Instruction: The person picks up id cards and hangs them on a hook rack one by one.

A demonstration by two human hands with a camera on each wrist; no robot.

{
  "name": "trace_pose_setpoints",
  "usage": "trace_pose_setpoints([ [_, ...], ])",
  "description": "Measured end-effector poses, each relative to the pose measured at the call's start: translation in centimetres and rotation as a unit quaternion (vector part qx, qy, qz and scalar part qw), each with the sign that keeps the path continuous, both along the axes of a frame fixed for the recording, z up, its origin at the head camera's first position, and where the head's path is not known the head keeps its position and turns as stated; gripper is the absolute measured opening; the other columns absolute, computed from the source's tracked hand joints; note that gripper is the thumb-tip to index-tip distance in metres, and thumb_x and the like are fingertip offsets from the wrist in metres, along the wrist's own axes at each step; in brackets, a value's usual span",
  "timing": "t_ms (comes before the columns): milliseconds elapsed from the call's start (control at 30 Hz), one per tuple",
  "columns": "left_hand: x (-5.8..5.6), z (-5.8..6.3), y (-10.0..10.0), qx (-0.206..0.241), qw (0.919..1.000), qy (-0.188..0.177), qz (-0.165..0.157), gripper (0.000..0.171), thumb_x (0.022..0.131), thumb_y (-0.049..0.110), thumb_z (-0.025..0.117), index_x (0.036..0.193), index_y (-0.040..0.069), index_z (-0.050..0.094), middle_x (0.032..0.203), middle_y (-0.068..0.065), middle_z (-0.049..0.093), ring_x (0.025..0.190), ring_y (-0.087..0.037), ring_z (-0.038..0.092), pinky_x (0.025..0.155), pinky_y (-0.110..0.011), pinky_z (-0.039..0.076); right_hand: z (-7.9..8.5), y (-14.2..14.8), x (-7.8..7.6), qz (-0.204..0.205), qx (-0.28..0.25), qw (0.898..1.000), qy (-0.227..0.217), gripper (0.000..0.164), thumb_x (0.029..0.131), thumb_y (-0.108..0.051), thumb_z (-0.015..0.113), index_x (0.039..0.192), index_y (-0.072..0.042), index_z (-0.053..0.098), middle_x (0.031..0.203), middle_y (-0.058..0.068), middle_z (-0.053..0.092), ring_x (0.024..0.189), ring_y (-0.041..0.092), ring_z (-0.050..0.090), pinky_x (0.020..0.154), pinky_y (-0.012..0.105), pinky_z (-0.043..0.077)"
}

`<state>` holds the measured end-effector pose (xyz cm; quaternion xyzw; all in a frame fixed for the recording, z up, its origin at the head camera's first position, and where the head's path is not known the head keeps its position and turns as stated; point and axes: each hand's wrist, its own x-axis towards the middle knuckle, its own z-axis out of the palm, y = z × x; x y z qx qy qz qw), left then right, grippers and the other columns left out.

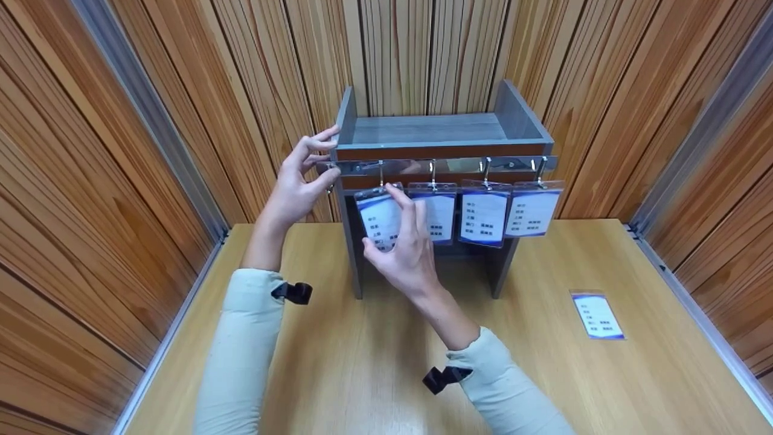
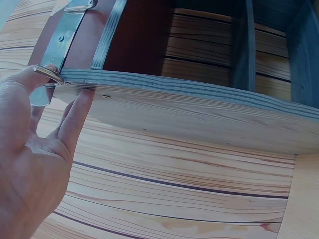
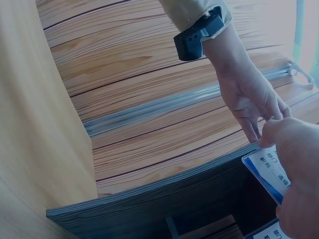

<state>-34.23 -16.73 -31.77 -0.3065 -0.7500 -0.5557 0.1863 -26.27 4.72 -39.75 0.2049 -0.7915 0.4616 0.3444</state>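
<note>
A grey wooden rack [image 1: 429, 128] carries a metal hook rail [image 1: 416, 166] across its front. My left hand [image 1: 299, 184] grips the rail's left end, thumb at a hook [image 2: 48, 74] and fingers behind the rail, against the rack's side. My right hand [image 1: 407, 257] holds the leftmost name badge [image 1: 375, 212], thumb at its lower left and index finger near its top. This badge tilts below its hook; the hand covers part of it. To its right hang more badges, one [image 1: 442, 205] partly behind my fingers, then another [image 1: 484, 214] and the rightmost [image 1: 534, 211].
A loose badge [image 1: 598, 315] lies flat on the wooden table [image 1: 338, 362], to the right of the rack. Wood-patterned walls [image 1: 121, 151] stand behind and on both sides, with metal strips [image 1: 172, 338] along the table's side edges.
</note>
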Motion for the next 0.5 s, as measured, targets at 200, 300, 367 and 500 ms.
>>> trace_pose_setpoints([
  [200, -0.04, 0.07, 0.06, 0.000, 1.0000, 0.000, -0.001, 0.031, 0.109, -0.001, 0.064, 0.139, 0.001, 0.058, 0.179, -0.010, 0.050, 0.159, -0.030, 0.052, 0.134, -0.057, 0.040, -0.05, -0.07, -0.22, -0.003, -0.004, 1.000, -0.007, 0.090, 0.086, -0.007, 0.094, 0.163, -0.009, 0.048, 0.141, 0.022, 0.054, 0.121, 0.032, 0.058, 0.098, 0.041, 0.057],
  [300, 0.00, 0.08, 0.06, 0.000, 1.0000, -0.001, 0.001, 0.031, 0.109, -0.001, 0.064, 0.139, 0.001, 0.058, 0.179, -0.009, 0.050, 0.159, -0.030, 0.052, 0.134, -0.057, 0.039, -0.12, -0.08, -0.24, -0.006, -0.006, 1.000, -0.009, 0.091, 0.086, -0.008, 0.094, 0.164, -0.009, 0.049, 0.136, 0.022, 0.054, 0.118, 0.032, 0.059, 0.096, 0.040, 0.057],
  [367, 0.01, 0.07, 0.07, 0.000, 1.0000, -0.002, 0.002, 0.032, 0.109, -0.001, 0.064, 0.140, 0.001, 0.058, 0.178, -0.009, 0.050, 0.159, -0.030, 0.052, 0.134, -0.058, 0.039, -0.25, -0.09, -0.28, -0.008, -0.007, 1.000, -0.010, 0.091, 0.086, -0.008, 0.094, 0.164, -0.009, 0.049, 0.133, 0.021, 0.053, 0.117, 0.031, 0.058, 0.096, 0.040, 0.057],
  [500, -0.01, 0.03, 0.07, 0.000, 1.0000, -0.005, 0.002, 0.031, 0.109, 0.000, 0.064, 0.140, 0.002, 0.059, 0.178, -0.008, 0.050, 0.159, -0.030, 0.052, 0.134, -0.058, 0.039, -0.53, -0.11, -0.35, -0.011, -0.013, 1.000, -0.009, 0.091, 0.085, -0.008, 0.094, 0.164, -0.008, 0.050, 0.132, 0.021, 0.053, 0.118, 0.031, 0.057, 0.096, 0.040, 0.056],
])
